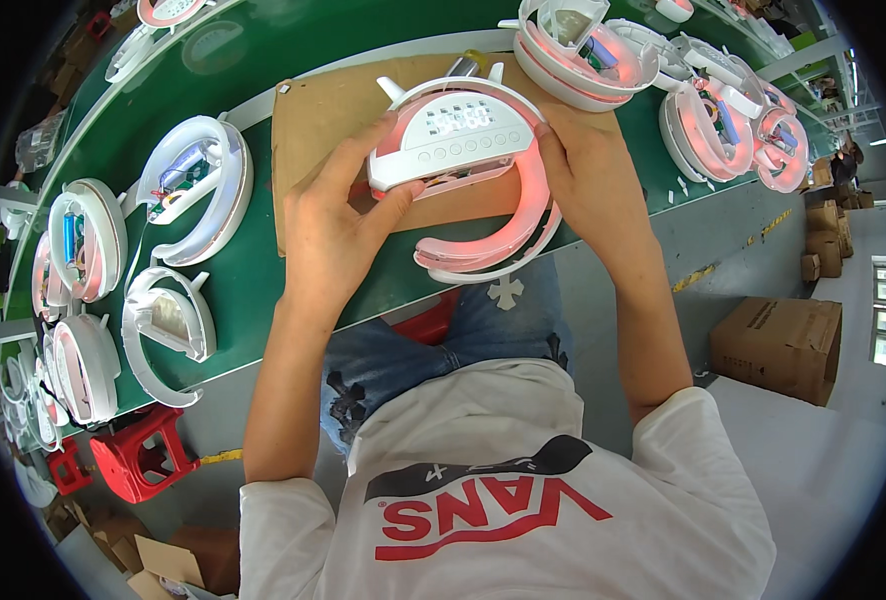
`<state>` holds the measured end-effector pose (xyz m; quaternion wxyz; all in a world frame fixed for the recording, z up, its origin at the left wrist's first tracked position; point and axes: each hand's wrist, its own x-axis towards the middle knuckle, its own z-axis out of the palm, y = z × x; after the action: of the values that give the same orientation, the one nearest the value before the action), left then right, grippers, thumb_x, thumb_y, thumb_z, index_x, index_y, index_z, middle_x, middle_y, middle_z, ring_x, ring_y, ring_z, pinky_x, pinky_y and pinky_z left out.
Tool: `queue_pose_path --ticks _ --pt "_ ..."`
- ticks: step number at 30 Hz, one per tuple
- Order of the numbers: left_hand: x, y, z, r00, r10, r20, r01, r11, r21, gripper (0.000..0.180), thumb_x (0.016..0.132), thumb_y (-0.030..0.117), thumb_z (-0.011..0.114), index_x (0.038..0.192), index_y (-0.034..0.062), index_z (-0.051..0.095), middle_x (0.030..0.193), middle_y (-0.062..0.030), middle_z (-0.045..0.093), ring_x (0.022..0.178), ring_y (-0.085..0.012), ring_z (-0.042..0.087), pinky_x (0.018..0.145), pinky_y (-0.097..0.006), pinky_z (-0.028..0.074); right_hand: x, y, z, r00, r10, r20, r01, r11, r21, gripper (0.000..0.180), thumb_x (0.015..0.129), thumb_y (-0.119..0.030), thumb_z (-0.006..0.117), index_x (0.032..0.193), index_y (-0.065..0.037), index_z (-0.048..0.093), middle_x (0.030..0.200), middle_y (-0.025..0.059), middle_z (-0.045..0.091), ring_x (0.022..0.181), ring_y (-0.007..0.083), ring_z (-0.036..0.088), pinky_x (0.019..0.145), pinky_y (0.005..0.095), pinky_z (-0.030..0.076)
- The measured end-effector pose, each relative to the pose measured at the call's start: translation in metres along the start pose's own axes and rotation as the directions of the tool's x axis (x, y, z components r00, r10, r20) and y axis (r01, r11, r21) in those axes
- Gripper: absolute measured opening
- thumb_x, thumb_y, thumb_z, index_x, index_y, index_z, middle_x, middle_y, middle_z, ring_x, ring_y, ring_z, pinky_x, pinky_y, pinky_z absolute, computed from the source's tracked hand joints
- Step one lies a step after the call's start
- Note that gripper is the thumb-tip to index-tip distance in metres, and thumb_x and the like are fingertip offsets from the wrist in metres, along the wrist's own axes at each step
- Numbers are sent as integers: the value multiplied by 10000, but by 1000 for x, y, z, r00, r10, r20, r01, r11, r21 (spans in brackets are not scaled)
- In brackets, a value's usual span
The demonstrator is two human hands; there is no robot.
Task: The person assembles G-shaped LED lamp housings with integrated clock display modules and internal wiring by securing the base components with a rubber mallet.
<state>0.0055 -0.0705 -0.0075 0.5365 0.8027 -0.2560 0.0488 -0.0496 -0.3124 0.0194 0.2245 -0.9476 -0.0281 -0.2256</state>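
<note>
**Pink-lit crescent lamp gripped over a cardboard pad**

Head view: I see both hands clamp one white crescent lamp [460, 170], glowing pink, above the cardboard sheet [323, 120] on the green belt [253, 290]. My left hand [328, 235] curls fingers closed round its left edge, thumb on the button panel; my right hand [588, 180] wraps the right rim, apparently steadying it face-up. Unfinished lamp shells [198, 185] wait alongside.

The lamp [463, 170] between the hands is white with a pink-glowing ring and a pale lit display, lying over a brown cardboard sheet [323, 110] on the dark green bench [263, 290]. White ring shells [198, 185] with blue parts lie at the left, pink-lit ones [733, 125] far right. Near the left stands a red stool [138, 455]; the jeans [403, 360] are blue, the shirt [523, 500] white with red and black print.
</note>
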Motion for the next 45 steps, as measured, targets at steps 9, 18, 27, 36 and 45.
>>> queue_pose_path --ticks 9,18,27,36,45 --pt "-2 6 4 998 -48 -27 46 996 -74 468 801 42 838 1230 30 650 1123 -135 735 1024 -222 722 859 -344 612 13 8 0 994 -34 102 34 999 1 164 971 -105 541 944 33 626 767 241 636 711 416 611 677 475 480" --pt "-5 1 20 996 77 -53 -78 997 -23 718 766 38 841 1389 95 489 1177 -143 678 1028 -293 710 841 -404 604 -1 0 -1 1000 5 20 -7 995 101 195 997 -117 509 921 40 596 771 246 623 741 445 594 691 500 455" --pt "-2 -3 39 985 -150 -85 111 927 -359 899 780 10 774 1549 6 308 1235 -212 636 1115 -332 655 933 -394 549 -7 1 -2 984 154 85 -169 964 205 202 997 -121 517 936 56 593 780 253 622 753 454 593 688 497 458" --pt "2 9 53 958 -236 -163 203 960 -195 558 807 65 711 1348 28 578 1264 -128 611 1196 -333 491 1023 -433 436 -11 5 2 996 89 14 -90 974 207 183 990 -108 514 897 41 567 769 256 594 709 448 564 661 497 435" --pt "-18 4 41 957 -183 -225 145 974 -174 542 782 117 819 1281 41 622 1263 -172 552 1178 -364 503 987 -443 458 -12 10 2 984 178 -6 -164 918 361 208 986 -120 517 941 71 587 806 264 620 747 459 577 694 479 453"
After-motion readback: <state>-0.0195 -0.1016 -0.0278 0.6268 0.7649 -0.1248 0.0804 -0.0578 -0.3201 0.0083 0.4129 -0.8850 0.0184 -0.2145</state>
